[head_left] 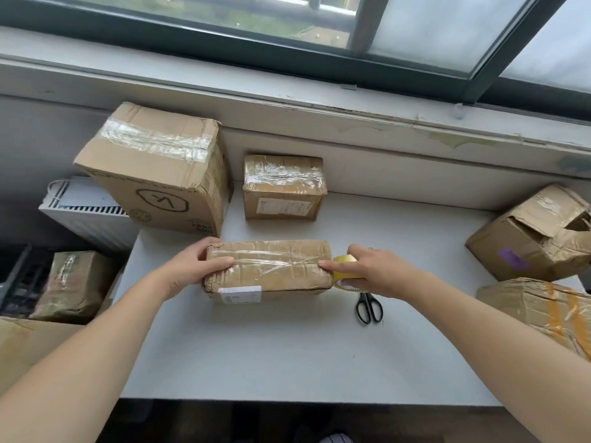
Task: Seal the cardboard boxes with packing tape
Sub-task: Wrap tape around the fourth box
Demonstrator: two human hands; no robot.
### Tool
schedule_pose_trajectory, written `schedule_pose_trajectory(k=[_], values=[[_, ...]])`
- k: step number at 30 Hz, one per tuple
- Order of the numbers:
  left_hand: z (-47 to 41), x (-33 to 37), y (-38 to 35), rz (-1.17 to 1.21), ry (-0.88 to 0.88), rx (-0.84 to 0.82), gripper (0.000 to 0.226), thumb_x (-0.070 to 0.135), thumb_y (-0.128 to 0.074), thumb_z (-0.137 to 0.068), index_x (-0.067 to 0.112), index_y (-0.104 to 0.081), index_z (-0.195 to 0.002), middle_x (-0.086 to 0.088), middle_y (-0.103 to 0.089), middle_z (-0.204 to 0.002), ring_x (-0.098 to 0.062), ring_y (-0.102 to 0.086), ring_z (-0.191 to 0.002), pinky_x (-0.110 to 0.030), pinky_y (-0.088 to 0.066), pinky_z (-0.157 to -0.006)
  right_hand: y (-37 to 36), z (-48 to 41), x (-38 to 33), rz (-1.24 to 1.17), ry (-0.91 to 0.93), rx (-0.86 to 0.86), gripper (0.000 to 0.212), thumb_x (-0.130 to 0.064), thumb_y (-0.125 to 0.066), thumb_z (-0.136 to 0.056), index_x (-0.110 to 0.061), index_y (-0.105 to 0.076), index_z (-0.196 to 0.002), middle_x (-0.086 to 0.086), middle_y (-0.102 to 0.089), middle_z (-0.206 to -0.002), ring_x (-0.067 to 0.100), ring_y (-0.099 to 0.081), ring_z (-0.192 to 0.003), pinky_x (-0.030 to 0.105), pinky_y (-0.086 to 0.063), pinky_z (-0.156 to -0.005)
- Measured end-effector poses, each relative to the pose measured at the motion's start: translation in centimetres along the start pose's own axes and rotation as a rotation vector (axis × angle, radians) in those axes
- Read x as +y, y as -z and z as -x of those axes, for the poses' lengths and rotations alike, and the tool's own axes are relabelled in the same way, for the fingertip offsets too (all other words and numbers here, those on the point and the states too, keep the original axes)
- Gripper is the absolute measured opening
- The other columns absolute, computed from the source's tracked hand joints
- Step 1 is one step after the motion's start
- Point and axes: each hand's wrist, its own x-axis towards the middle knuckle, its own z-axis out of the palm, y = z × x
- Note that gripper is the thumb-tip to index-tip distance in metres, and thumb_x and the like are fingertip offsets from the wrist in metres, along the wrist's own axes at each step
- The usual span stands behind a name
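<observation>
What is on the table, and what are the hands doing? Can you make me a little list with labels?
box being taped: flat box, mid white table, clear tape along its top
left hand: grips the box's left end
right hand: holds the yellow tape roll at the box's right end
scissors: black, on the table, by the right hand
behind: big box and small box, both taped

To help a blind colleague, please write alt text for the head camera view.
The left hand grips the left end of a flat cardboard box on a white table; the right hand holds a yellow tape roll at its right end. Black scissors lie near that hand.
</observation>
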Motion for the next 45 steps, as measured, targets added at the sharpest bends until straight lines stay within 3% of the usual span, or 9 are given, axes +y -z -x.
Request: schedule_pose_trajectory(k=[5,13,17,20,25,29,34,41,45], values=[[0.1,1.6,-0.4,-0.323,-0.024,0.081,0.043,0.043,-0.089,-0.076,0.030,-0.065,-0.110,0.006,-0.076,-0.103,-0.013,-0.073,-0.094,-0.035,-0.058,-0.090,0.2,-0.2,0.1,0.007,-0.009,-0.013,0.063,-0.049,-0.058,-0.100,-0.053,-0.023,-0.152,0.011,-0.052,-0.106,0.037,-0.060,-0.073,0.037,-0.045,-0.060],[-1.9,8.0,-7.7,-1.156,-0.181,0.009,0.074,0.082,-0.074,-0.065,0.028,-0.055,-0.112,0.010,-0.061,-0.107,-0.015,-0.059,-0.098,-0.037,-0.053,-0.084,-0.5,0.0,0.1,-0.005,-0.004,0.017,0.055,-0.064,-0.031,-0.094,-0.062,-0.027,-0.150,0.009,-0.051,-0.102,0.035,-0.058,-0.065,0.034,-0.043,-0.055],[-4.7,9.9,-12.5,-1.195,-0.158,-0.106,0.075,0.075,-0.084,-0.059,0.027,-0.056,-0.111,0.006,-0.064,-0.110,-0.018,-0.058,-0.100,-0.037,-0.053,-0.083,-0.8,0.5,0.0,-0.012,-0.033,0.018,0.058,-0.066,-0.027,-0.093,-0.061,-0.027,-0.150,0.010,-0.051,-0.108,0.036,-0.060,-0.073,0.039,-0.049,-0.060],[-6.4,11.3,-13.7,-1.178,-0.061,-0.226,0.080,0.072,-0.089,-0.054,0.027,-0.056,-0.111,0.006,-0.061,-0.113,-0.020,-0.057,-0.104,-0.036,-0.052,-0.085,-1.4,0.8,-0.2,-0.058,-0.006,0.056,0.055,-0.063,-0.031,-0.094,-0.061,-0.034,-0.148,0.009,-0.050,-0.098,0.035,-0.057,-0.065,0.034,-0.041,-0.054],[-7.6,12.0,-15.2,-1.141,-0.056,-0.345,0.094,0.069,-0.089,-0.058,0.027,-0.054,-0.134,0.006,-0.059,-0.127,-0.020,-0.056,-0.114,-0.038,-0.050,-0.097,-1.7,1.3,0.1,-0.060,-0.064,0.043,0.052,-0.053,-0.047,-0.100,-0.054,-0.038,-0.151,0.009,-0.049,-0.103,0.036,-0.058,-0.075,0.035,-0.039,-0.060],[-6.0,11.9,-14.9,-1.256,-0.262,-0.270,0.105,0.078,-0.077,-0.067,0.029,-0.035,-0.151,0.005,-0.051,-0.144,-0.021,-0.051,-0.127,-0.042,-0.046,-0.104,-1.2,1.4,0.2,-0.124,-0.115,0.011,0.058,-0.047,-0.057,-0.102,-0.056,-0.032,-0.153,0.008,-0.050,-0.114,0.032,-0.059,-0.091,0.036,-0.043,-0.068],[-3.3,8.6,-17.1,-1.577,-0.355,-0.192,0.138,0.093,-0.065,-0.054,0.033,0.001,-0.160,-0.003,-0.020,-0.162,-0.030,-0.022,-0.149,-0.067,-0.018,-0.116,-0.6,0.6,-0.4,-0.158,-0.104,0.005,0.059,-0.047,-0.060,-0.100,-0.057,-0.033,-0.152,0.005,-0.050,-0.112,0.025,-0.052,-0.090,0.035,-0.044,-0.073],[-3.6,6.5,-16.7,-1.529,-0.556,-0.037,0.113,0.082,-0.052,-0.071,0.034,-0.004,-0.161,-0.003,-0.024,-0.161,-0.027,-0.022,-0.148,-0.060,-0.019,-0.118,0.3,0.6,-1.4,-0.057,-0.148,-0.029,0.062,-0.036,-0.053,-0.103,-0.059,-0.024,-0.153,0.007,-0.047,-0.114,0.029,-0.054,-0.092,0.036,-0.041,-0.067],[-3.3,7.1,-16.6,-1.529,-0.536,-0.074,0.103,0.081,-0.051,-0.073,0.040,-0.008,-0.158,0.002,-0.036,-0.141,-0.025,-0.037,-0.133,-0.056,-0.029,-0.110,1.3,1.6,-1.4,-0.198,-0.286,-0.011,0.070,-0.021,-0.055,-0.098,-0.053,-0.029,-0.155,0.005,-0.050,-0.116,0.027,-0.056,-0.099,0.036,-0.045,-0.075]])
